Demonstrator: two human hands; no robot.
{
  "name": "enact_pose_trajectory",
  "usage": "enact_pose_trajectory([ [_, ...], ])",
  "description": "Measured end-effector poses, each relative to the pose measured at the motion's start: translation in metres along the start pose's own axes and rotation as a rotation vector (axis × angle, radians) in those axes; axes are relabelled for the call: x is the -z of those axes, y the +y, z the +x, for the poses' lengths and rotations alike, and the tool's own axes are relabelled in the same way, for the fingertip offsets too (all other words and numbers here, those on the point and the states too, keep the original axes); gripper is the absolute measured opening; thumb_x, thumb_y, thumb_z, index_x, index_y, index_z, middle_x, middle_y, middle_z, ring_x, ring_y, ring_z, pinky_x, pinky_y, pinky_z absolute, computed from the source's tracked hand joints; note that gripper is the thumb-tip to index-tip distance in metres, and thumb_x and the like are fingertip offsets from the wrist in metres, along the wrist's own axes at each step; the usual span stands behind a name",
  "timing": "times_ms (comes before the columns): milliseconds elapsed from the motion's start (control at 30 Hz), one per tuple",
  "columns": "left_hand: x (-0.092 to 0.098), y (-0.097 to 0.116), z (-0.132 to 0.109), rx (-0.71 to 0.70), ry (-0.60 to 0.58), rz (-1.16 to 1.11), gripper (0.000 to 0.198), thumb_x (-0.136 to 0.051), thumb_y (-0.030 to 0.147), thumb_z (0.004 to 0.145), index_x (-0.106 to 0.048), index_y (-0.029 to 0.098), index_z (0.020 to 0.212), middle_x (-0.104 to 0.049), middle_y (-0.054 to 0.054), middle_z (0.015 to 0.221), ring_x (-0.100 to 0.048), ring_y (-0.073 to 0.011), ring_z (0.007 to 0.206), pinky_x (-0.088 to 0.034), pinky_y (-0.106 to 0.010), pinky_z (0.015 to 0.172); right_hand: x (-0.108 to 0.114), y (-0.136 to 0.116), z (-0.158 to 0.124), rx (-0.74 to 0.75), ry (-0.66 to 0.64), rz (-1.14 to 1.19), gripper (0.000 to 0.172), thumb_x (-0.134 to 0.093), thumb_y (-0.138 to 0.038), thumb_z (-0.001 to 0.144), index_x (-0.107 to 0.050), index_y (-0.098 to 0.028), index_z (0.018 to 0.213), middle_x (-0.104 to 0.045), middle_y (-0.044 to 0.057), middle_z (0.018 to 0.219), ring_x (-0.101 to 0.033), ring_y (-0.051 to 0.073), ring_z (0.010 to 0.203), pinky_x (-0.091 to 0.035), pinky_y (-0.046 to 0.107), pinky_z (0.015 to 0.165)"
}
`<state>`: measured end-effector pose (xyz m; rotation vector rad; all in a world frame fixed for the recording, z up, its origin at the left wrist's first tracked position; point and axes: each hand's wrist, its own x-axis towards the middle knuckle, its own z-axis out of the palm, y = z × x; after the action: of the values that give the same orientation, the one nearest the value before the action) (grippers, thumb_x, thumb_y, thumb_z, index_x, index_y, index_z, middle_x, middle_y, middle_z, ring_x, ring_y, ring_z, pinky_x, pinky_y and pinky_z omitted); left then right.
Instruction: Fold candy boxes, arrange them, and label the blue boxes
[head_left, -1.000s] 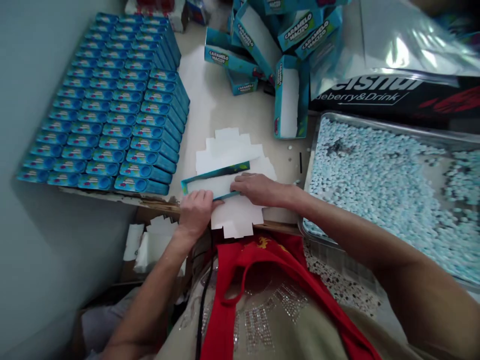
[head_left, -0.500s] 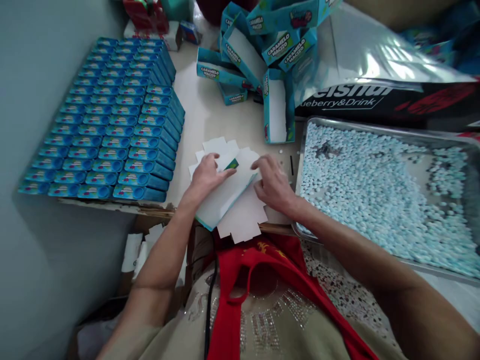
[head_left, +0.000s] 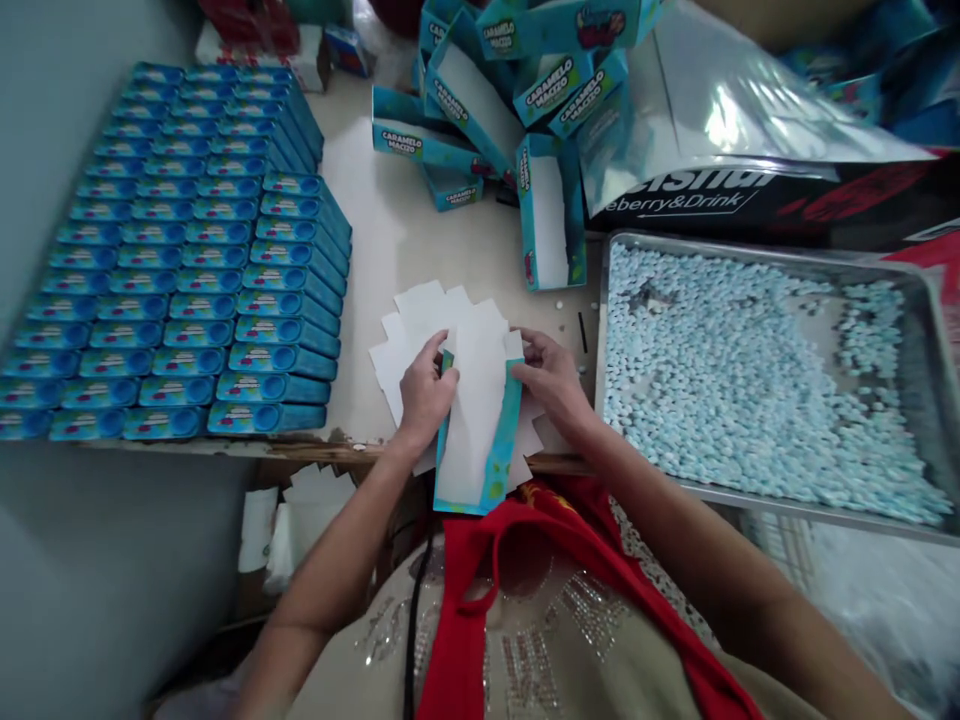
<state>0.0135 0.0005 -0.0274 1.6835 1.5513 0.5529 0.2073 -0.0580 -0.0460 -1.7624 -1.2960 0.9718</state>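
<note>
A partly folded cardboard box (head_left: 471,420) lies in front of me, white inside, with blue sides raised and its near end over the table edge. My left hand (head_left: 429,392) pinches its far left side between thumb and fingers. On the opposite side, my right hand (head_left: 551,375) grips the far right corner, thumb on the blue wall. Beneath the box, a fanned stack of flat white box blanks (head_left: 397,350) rests on the table. The far end flaps of the box stand unjoined between my hands.
Rows of blue packed boxes (head_left: 187,250) stand at left. Open empty boxes (head_left: 551,215) are piled at the back. A metal tray (head_left: 604,340) of pale blue candies is at right, by a black carton (head_left: 787,200) with plastic sheeting (head_left: 720,90). More white blanks (head_left: 319,500) sit below the table.
The blank has turned upright in my view, and its blue sides are now folded up. Both hands have closed on its far corners. My view has shifted slightly.
</note>
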Motion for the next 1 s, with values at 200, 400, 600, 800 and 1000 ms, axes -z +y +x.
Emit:
enact_pose_trajectory([
  [200,-0.008,0.006,-0.010,0.012,0.011,0.006,0.056,-0.055,0.011,0.082,-0.069,0.027,0.134,-0.077,-0.004,0.122,-0.071,-0.0229,0.100,-0.057,-0.037,0.097,-0.013,-0.015,-0.019,0.106,0.088,-0.331,0.037,-0.049,-0.020,0.087,-0.073,-0.019,0.114,-0.073,0.011,0.106,-0.067,0.026,0.091,-0.056,0.037,0.081],
  [400,-0.002,0.010,0.010,0.033,0.090,0.161,0.044,-0.065,0.013,0.079,-0.074,0.022,0.121,-0.078,-0.007,0.119,-0.073,-0.0269,0.107,-0.055,-0.039,0.102,0.003,-0.033,0.006,0.182,-0.226,-0.734,0.048,-0.044,-0.019,0.098,-0.066,-0.023,0.141,-0.075,0.012,0.126,-0.072,0.026,0.101,-0.054,0.034,0.080],
  [600,-0.005,0.003,0.012,0.062,0.111,-0.027,0.041,-0.058,0.015,0.082,-0.077,0.022,0.118,-0.079,-0.003,0.110,-0.072,-0.0204,0.096,-0.056,-0.031,0.091,0.023,-0.046,0.034,0.243,-0.513,-0.849,0.065,-0.053,-0.025,0.094,-0.052,-0.036,0.158,-0.080,0.006,0.117,-0.072,0.025,0.097,-0.048,0.033,0.078],
  [800,-0.003,-0.005,0.008,0.033,0.211,-0.100,0.029,-0.061,0.015,0.078,-0.080,0.018,0.099,-0.077,-0.003,0.096,-0.065,-0.0167,0.080,-0.054,-0.028,0.082,0.015,-0.052,0.038,0.209,-0.507,-0.839,0.059,-0.050,-0.022,0.094,-0.057,-0.032,0.151,-0.080,0.009,0.113,-0.072,0.027,0.096,-0.046,0.033,0.076],
  [1000,-0.003,-0.003,-0.010,-0.012,0.206,-0.176,0.026,-0.076,0.028,0.077,-0.080,0.018,0.101,-0.076,-0.004,0.091,-0.067,-0.0180,0.080,-0.055,-0.031,0.080,0.008,-0.032,0.017,-0.035,-0.172,-0.416,0.046,-0.057,-0.026,0.091,-0.055,-0.013,0.135,-0.075,0.011,0.103,-0.069,0.025,0.089,-0.049,0.033,0.078],
])
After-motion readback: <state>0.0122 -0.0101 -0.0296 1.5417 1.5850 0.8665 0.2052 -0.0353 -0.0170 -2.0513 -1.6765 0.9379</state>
